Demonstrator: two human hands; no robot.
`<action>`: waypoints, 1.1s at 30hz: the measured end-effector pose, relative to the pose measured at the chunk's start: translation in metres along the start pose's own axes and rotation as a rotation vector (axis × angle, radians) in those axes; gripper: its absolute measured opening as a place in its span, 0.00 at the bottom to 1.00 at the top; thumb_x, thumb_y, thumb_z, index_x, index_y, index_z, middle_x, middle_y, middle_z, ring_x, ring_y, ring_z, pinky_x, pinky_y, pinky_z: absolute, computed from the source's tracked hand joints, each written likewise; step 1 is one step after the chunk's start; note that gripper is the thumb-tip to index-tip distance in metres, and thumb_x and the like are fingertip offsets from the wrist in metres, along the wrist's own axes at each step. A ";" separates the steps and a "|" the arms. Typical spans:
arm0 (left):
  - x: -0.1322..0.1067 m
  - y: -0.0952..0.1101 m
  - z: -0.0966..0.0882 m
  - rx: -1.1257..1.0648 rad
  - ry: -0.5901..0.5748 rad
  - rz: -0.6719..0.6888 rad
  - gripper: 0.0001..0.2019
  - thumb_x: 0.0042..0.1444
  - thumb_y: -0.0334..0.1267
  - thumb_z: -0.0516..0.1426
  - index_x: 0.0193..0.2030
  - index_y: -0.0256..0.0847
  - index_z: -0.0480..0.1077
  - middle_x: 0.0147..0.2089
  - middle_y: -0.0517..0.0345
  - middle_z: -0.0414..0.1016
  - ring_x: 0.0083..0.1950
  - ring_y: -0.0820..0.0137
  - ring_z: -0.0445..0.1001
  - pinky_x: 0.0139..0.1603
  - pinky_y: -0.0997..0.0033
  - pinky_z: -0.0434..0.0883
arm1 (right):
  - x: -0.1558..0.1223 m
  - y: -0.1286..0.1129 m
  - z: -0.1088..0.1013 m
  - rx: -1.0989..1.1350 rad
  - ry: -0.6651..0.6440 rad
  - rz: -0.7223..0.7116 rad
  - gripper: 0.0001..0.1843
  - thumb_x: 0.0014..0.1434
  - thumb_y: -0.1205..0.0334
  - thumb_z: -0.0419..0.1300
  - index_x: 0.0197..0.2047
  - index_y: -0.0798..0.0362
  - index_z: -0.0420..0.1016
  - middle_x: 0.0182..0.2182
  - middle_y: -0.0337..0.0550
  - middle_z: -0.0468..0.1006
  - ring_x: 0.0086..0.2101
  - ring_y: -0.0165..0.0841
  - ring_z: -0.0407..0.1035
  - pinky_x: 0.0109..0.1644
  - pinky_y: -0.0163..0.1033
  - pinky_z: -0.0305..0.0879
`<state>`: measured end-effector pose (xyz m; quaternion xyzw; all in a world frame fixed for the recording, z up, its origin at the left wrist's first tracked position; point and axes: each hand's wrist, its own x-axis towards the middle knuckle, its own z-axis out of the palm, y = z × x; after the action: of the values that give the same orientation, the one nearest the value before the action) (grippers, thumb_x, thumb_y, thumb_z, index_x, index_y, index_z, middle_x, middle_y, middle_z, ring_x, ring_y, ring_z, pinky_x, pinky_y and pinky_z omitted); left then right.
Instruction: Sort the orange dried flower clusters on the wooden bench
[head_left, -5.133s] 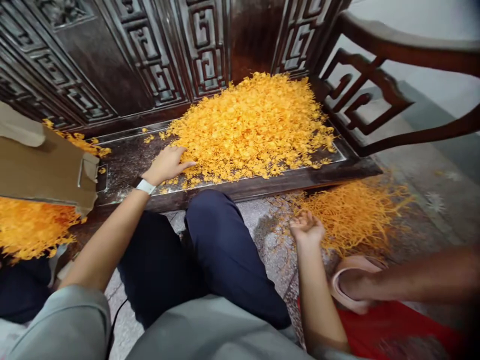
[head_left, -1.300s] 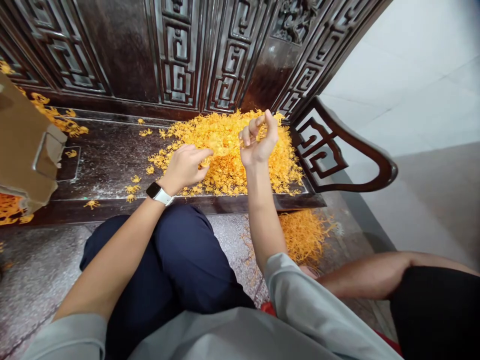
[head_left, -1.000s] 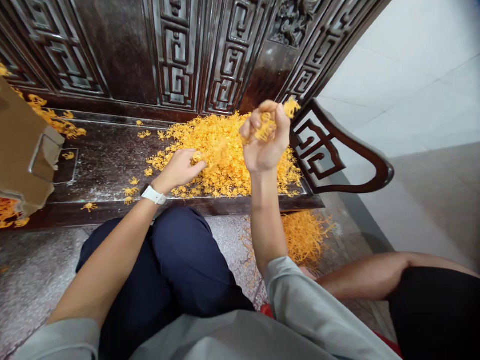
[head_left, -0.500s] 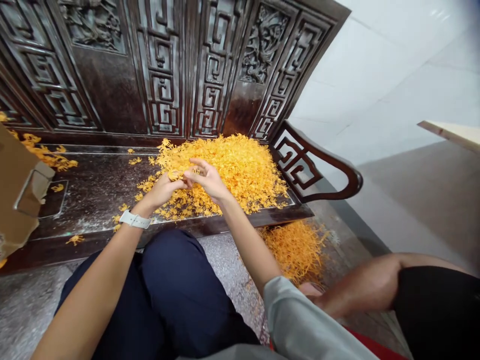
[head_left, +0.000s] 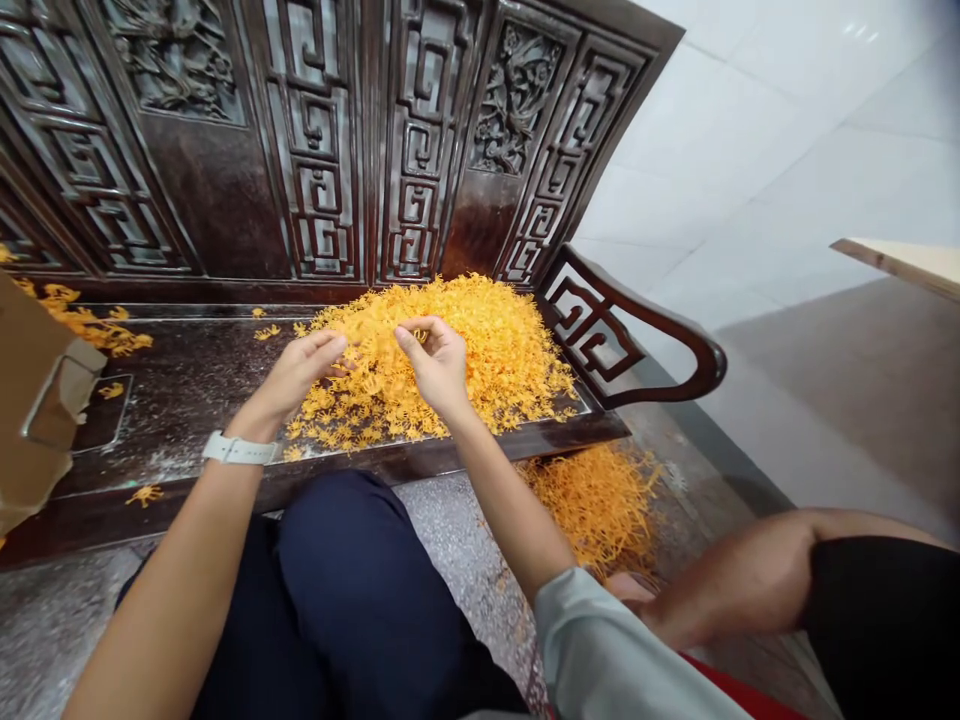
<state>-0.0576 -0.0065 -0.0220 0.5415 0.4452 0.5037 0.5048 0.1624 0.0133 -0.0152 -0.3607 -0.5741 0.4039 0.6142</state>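
A heap of small orange spider-like pieces (head_left: pixel 487 350), plastic by their look, covers the right end of a dark carved wooden bench (head_left: pixel 202 375). My left hand (head_left: pixel 296 375), with a pale watch on the wrist, hovers at the heap's left edge. Its thumb and fingers are pressed together, and what they hold, if anything, blends into the orange behind. Over the middle of the heap is my right hand (head_left: pixel 439 370), its thumb and forefinger curled around a small orange piece (head_left: pixel 419 336). A gap separates the two hands.
A cardboard box (head_left: pixel 34 390) stands on the bench at left, with more orange pieces (head_left: pixel 90 320) behind it. Thin orange strands (head_left: pixel 596 505) lie piled on the floor below the curved armrest (head_left: pixel 705 365). Another person's leg (head_left: pixel 735 570) is at lower right.
My hands, which were together over the heap, have drawn apart: the left moved left and the right slightly right. The ring-like orange piece at the left fingers no longer shows there.
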 end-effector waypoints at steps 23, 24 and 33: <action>0.021 -0.014 -0.004 -0.093 0.446 0.354 0.15 0.57 0.50 0.71 0.31 0.40 0.82 0.35 0.52 0.81 0.41 0.66 0.79 0.48 0.69 0.76 | 0.014 0.017 -0.063 -0.320 0.150 -0.065 0.17 0.60 0.46 0.68 0.39 0.50 0.73 0.29 0.36 0.70 0.28 0.28 0.58 0.33 0.40 0.55; 0.023 -0.015 -0.004 -0.095 0.475 0.384 0.13 0.59 0.47 0.71 0.31 0.40 0.82 0.35 0.53 0.81 0.41 0.67 0.78 0.48 0.70 0.76 | 0.009 0.019 -0.060 -0.307 0.129 -0.048 0.16 0.60 0.47 0.68 0.39 0.50 0.74 0.30 0.36 0.70 0.28 0.28 0.58 0.33 0.40 0.55; 0.026 -0.022 0.003 -0.141 0.475 0.297 0.16 0.57 0.46 0.71 0.28 0.38 0.76 0.31 0.55 0.77 0.24 0.75 0.66 0.21 0.76 0.64 | -0.029 0.027 -0.041 -0.090 -0.091 0.171 0.22 0.66 0.38 0.63 0.37 0.50 0.76 0.27 0.35 0.64 0.29 0.30 0.59 0.36 0.39 0.57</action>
<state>-0.0515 0.0212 -0.0418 0.4312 0.4307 0.7147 0.3433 0.2006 -0.0011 -0.0554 -0.4167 -0.5862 0.4446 0.5340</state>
